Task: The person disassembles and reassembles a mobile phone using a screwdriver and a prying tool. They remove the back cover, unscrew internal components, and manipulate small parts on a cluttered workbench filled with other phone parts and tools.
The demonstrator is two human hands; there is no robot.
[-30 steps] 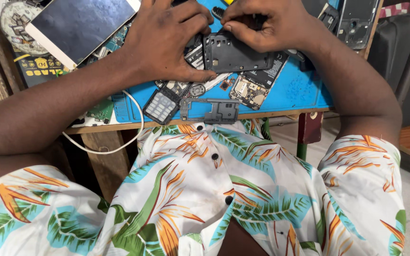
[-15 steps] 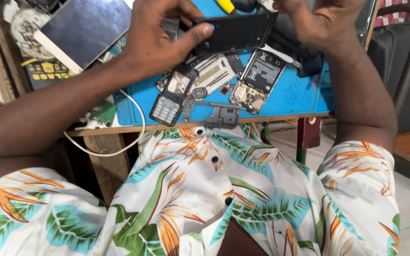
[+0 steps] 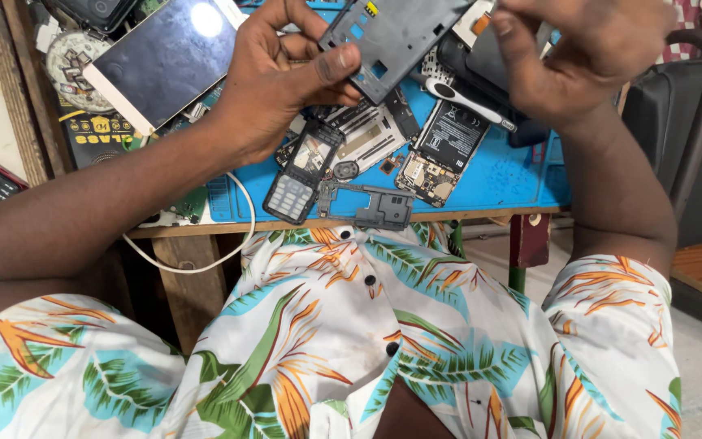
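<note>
The left hand (image 3: 286, 77) is closed on a dark grey plastic phone frame (image 3: 392, 36), thumb pressed across its lower corner and fingers curled behind, holding it tilted in the air above the far middle of the bench. The right hand (image 3: 587, 57) is raised just beside the frame's right end, fingers bent inward; whether it pinches anything cannot be told from here.

Below the frame, on the blue work mat (image 3: 497, 175) that covers the bench's middle, lie an opened phone body with a black battery and bare circuit board (image 3: 440, 150), a white-handled tool (image 3: 469, 102) across its top, and a small black keypad phone (image 3: 298, 175) near the mat's near-left corner. A loose grey frame piece (image 3: 367, 207) sits at the mat's near edge. Toward the far-left corner rests a large white-framed phone screen (image 3: 160, 61), glass up. A white cable (image 3: 205, 260) loops over the near edge.
</note>
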